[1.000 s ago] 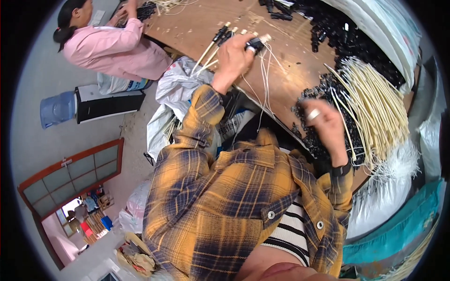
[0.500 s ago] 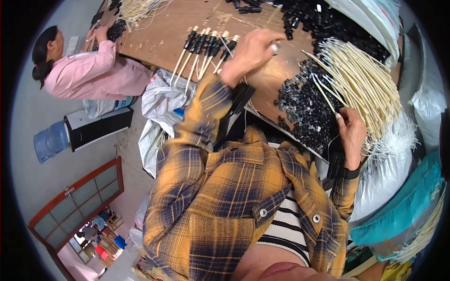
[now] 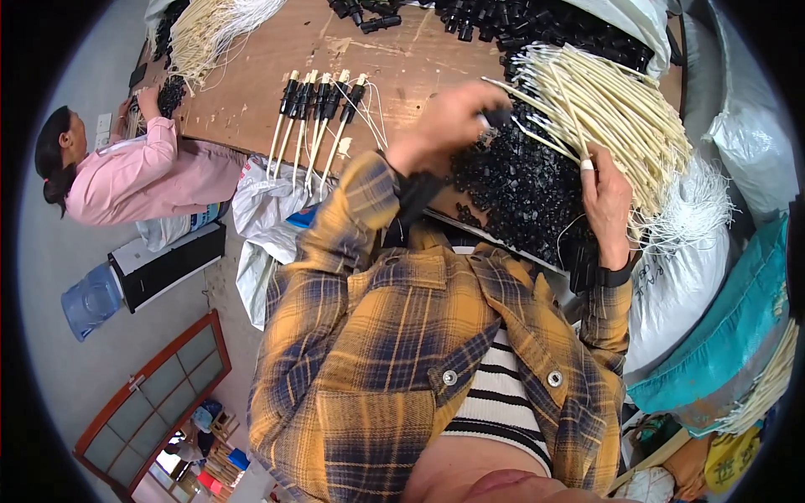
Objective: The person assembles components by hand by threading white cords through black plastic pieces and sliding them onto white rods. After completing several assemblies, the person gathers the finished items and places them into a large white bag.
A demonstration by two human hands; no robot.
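Observation:
My right hand (image 3: 608, 201) pinches the lower end of a thin cream cord-like rod (image 3: 568, 109), beside a large bundle of similar cream rods (image 3: 620, 109). A white wrap is on one of its fingers. Blurred by motion, my left hand (image 3: 453, 121) is above the left edge of a heap of small black plastic pieces (image 3: 520, 184). Its fingers look curled near something dark that I cannot make out. Left of that hand, several cream rods with black sleeves (image 3: 314, 102) lie in a row, their lower ends hanging over the table edge.
Black tubular parts (image 3: 478, 21) are piled at the table's (image 3: 402, 63) far side. More cream cords (image 3: 210, 38) lie at the far left, near a person in pink (image 3: 142, 180). White sacks (image 3: 683, 277) stand at the right, and a white bag (image 3: 260, 201) hangs left of me.
My left hand has moved away from the sleeved row to the black heap. My right hand has shifted up beside the bundle, and its rod now points more steeply away.

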